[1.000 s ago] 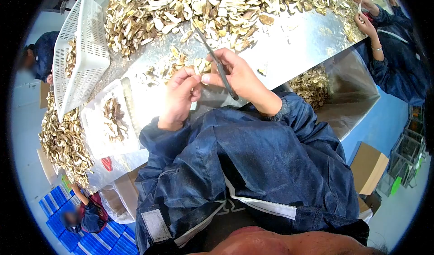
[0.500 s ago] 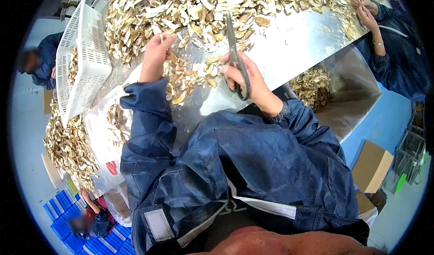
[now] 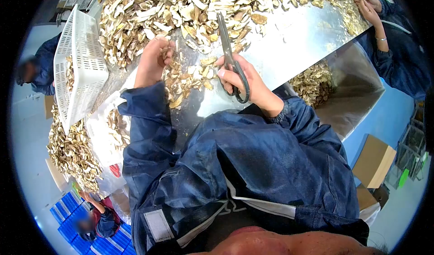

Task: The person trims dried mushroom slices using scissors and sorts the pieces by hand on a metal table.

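Note:
My right hand (image 3: pixel 246 81) is closed on dark-handled scissors (image 3: pixel 227 40), whose blades point up toward the large pile of dried mushroom slices (image 3: pixel 199 6). At the lower left edge of that pile is my left hand (image 3: pixel 155 58), its fingers curled at some slices; what they hold is too small to make out. Between my hands, a small scatter of slices and bits (image 3: pixel 183 83) lies on the metal table (image 3: pixel 289 42).
A white perforated basket (image 3: pixel 86 65) leans at the left, with a white tray (image 3: pixel 101 133) below it. A lined box of mushroom pieces (image 3: pixel 312 85) stands under the table's right edge. Other people's hands show at the upper right (image 3: pixel 368 6) and lower left (image 3: pixel 88 196).
My left hand has gone from beside my right hand up and left to the pile's edge. My right hand has moved slightly right, and the scissors have turned more upright.

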A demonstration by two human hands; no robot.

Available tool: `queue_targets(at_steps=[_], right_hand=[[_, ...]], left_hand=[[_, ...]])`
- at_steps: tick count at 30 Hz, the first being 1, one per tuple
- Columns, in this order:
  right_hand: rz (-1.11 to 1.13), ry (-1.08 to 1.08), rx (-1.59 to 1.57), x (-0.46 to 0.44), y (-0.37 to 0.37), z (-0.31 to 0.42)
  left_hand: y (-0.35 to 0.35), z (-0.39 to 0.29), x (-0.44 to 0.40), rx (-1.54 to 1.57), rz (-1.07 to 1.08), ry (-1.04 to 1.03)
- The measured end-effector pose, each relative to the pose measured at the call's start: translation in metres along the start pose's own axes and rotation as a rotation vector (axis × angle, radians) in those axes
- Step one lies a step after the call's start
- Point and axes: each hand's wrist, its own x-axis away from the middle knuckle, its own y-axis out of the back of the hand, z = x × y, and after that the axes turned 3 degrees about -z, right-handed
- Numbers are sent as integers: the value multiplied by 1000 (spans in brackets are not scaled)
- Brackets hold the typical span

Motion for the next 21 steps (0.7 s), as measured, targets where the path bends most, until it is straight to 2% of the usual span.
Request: queue_targets(at_steps=[3, 6, 7, 10, 11, 14, 15, 18, 21], right_hand=[[12, -11, -21, -1, 0, -2], [14, -7, -23, -1, 0, 0], [10, -10, -18, 0, 0, 0], [1, -5, -15, 0, 0, -1], [-2, 3, -25, 0, 1, -2], [0, 20, -39, -1, 1, -3], [6, 23, -40, -1, 1, -3], [3, 8, -47, -2, 2, -5], [7, 11, -43, -2, 1, -4]], left_hand=[[-10, -12, 3, 204, 115, 13], [-25, -10, -20, 43, 41, -14], [-26, -7, -30, -171, 43, -71], [-41, 3, -32, -915, -52, -567], [-38, 12, -36, -929, -36, -644], [-42, 6, -19, -1038, -41, -667], [-39, 5, -14, -1031, -4, -733], [-26, 8, -3, -901, 21, -557], [-17, 0, 11, -486, 117, -103]])
